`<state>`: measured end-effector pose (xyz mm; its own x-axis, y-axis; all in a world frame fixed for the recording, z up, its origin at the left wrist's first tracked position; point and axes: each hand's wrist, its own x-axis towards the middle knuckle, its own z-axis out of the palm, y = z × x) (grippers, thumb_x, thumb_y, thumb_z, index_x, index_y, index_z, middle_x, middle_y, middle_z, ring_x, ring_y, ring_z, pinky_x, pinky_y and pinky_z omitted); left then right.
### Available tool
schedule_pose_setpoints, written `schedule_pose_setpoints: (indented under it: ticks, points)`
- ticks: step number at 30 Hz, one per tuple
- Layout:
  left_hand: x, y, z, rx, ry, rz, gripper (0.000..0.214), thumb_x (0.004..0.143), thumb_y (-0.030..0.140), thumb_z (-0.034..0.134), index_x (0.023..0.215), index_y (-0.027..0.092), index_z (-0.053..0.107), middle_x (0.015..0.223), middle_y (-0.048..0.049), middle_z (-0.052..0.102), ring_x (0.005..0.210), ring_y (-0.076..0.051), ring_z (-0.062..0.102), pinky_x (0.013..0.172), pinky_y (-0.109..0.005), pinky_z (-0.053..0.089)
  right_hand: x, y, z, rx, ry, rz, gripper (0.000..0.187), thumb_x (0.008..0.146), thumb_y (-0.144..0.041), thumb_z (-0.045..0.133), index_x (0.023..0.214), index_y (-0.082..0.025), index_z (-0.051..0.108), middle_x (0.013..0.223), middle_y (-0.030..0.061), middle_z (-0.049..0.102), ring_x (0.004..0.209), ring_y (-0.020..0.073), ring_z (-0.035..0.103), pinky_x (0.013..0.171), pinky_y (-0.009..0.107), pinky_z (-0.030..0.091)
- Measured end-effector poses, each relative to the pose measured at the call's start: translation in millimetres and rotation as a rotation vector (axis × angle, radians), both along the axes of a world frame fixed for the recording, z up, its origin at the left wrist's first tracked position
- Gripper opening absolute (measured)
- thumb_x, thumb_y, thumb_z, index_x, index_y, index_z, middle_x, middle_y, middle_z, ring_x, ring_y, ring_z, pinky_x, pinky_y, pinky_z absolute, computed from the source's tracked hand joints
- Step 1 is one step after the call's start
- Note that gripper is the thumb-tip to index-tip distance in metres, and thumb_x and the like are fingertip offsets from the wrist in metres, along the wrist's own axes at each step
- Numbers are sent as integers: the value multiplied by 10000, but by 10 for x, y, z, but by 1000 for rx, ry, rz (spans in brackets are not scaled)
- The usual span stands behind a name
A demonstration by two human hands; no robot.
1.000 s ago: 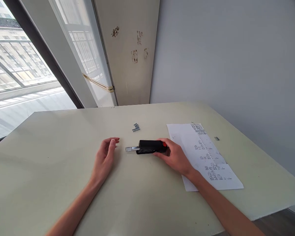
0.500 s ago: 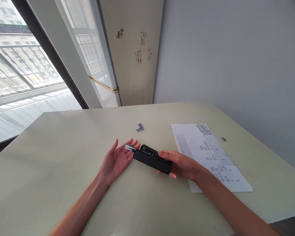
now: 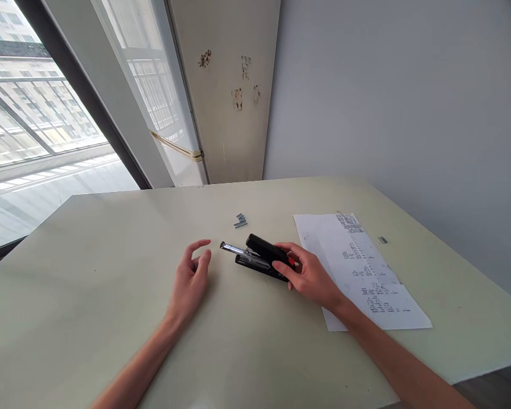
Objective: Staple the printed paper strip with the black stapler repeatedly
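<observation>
My right hand (image 3: 309, 275) is closed around the back end of a black stapler (image 3: 266, 247) with a red spot near its rear. The stapler's top is raised from its base, and its silver staple tray (image 3: 233, 247) sticks out from the front toward the left. Just left of that tray, my left hand (image 3: 189, 284) is curled, with index finger and thumb bent forward. A small dark thing shows between its fingers, too small to name. Beyond the stapler, several short strips of staples (image 3: 240, 221) lie on the table.
A printed sheet of paper (image 3: 336, 272) lies to the right, partly under my right forearm. Another small staple strip (image 3: 382, 240) rests beyond its right edge. The pale table (image 3: 68, 318) reaches back to a fridge (image 3: 225, 142) and a grey wall (image 3: 387, 102).
My left hand has turned from flat and palm up to curled, and drawn left from the stapler. My right hand has rolled the stapler from its side to more upright.
</observation>
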<state>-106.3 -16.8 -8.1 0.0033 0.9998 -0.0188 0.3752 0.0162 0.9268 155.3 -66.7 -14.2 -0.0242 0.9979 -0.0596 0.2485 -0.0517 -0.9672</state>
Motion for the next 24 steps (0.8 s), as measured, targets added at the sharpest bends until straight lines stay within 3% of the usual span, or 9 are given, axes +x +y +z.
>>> schedule_pose_setpoints:
  ticks: [3,7,15,18,24]
  points:
    - [63,-75,12,7,166,-98,681,942,555,536,1518,196,479,547,112,322,517,-137,303,538,-248,301,-41,-24,-58,133,-156,-51,343,966,-466,634,1247,-270,662,1121,79,708,874,238,658,662,368,566]
    - [108,-83,-9,44,295,-202,715,936,522,501,1551,157,492,548,107,279,536,-141,304,579,-246,324,-78,-32,-99,233,-222,-67,265,981,-411,618,1209,-282,654,1113,63,715,921,248,644,775,393,548]
    - [108,-99,-121,40,306,-437,648,949,476,515,1499,139,581,587,87,233,557,-134,255,552,-243,281,-115,-10,-139,270,-257,-16,278,994,-365,607,1258,-280,636,1145,59,705,935,232,646,743,354,534]
    - [120,-112,-82,34,208,-383,616,961,470,524,1482,146,577,585,94,236,557,-129,231,538,-236,254,-106,-15,-156,278,-283,-28,268,986,-362,630,1241,-277,639,1153,53,700,952,228,649,759,353,539]
    - [100,-94,40,-113,-117,-91,471,948,519,593,1311,221,620,557,105,288,511,-110,212,487,-219,187,-118,85,-204,290,-312,-3,262,976,-311,666,1237,-283,658,1149,44,684,949,211,645,776,340,548]
